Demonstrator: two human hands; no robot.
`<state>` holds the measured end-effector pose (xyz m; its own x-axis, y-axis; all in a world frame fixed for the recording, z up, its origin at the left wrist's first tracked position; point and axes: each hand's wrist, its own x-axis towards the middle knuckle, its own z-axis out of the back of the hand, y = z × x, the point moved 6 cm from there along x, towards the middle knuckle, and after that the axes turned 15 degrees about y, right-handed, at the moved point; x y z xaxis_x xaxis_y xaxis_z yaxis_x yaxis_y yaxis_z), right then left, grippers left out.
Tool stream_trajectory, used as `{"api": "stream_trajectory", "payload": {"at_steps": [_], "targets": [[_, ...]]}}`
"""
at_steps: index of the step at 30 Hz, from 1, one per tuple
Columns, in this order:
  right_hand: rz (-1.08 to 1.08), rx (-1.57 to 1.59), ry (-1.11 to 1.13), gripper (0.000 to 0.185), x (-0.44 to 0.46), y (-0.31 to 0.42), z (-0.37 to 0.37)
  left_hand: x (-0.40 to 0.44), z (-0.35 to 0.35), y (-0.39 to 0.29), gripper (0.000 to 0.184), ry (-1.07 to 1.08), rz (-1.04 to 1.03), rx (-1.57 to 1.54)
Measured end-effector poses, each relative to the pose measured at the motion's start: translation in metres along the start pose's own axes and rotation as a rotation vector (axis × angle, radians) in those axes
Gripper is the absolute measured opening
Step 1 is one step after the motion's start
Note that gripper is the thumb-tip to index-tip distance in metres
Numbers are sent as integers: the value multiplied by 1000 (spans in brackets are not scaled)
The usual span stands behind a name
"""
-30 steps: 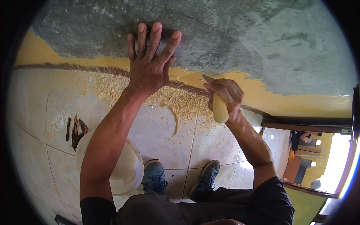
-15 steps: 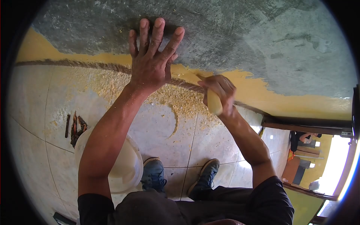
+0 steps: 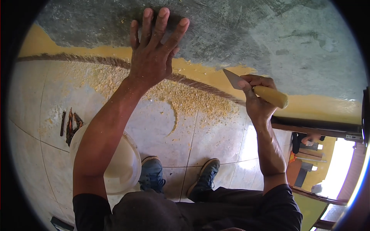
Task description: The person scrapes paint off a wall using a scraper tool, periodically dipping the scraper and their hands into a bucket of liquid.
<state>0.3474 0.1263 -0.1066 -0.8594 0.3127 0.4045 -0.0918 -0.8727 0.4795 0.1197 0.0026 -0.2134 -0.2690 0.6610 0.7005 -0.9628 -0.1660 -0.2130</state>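
Observation:
My left hand (image 3: 152, 54) lies with fingers spread on the grey wall surface (image 3: 216, 30), its heel over the yellow paint band. Closed around a scraper, my right hand (image 3: 262, 92) is to the right, with the pale wooden handle (image 3: 271, 96) pointing right. The pointed metal blade (image 3: 232, 79) reaches up and left over the yellow paint (image 3: 202, 73), its tip close to the ragged edge where grey begins. Yellow flakes (image 3: 185, 101) are strewn on the floor below the wall.
A white bucket (image 3: 133, 169) stands beneath my left forearm. Left of it, dark and orange scraps (image 3: 72, 125) lie on the tiles. My shoes (image 3: 206, 175) are on the floor. At the right is a doorway, with part of a person (image 3: 312, 138) beyond it.
My right hand has moved right and turned, so more of the blade shows and the handle points right. My left hand stays spread on the wall. The view has shifted slightly.

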Motion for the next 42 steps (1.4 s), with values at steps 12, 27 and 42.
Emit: {"api": "stream_trajectory", "payload": {"at_steps": [12, 27, 42], "targets": [[-165, 303, 29, 24, 6, 15, 30, 0, 2, -1, 76, 43, 34, -9], [452, -374, -72, 24, 32, 50, 2, 1, 5, -2, 91, -20, 41, -98], [349, -248, 176, 20, 27, 19, -43, -5, -18, -9, 94, 92, -14, 58]]}}
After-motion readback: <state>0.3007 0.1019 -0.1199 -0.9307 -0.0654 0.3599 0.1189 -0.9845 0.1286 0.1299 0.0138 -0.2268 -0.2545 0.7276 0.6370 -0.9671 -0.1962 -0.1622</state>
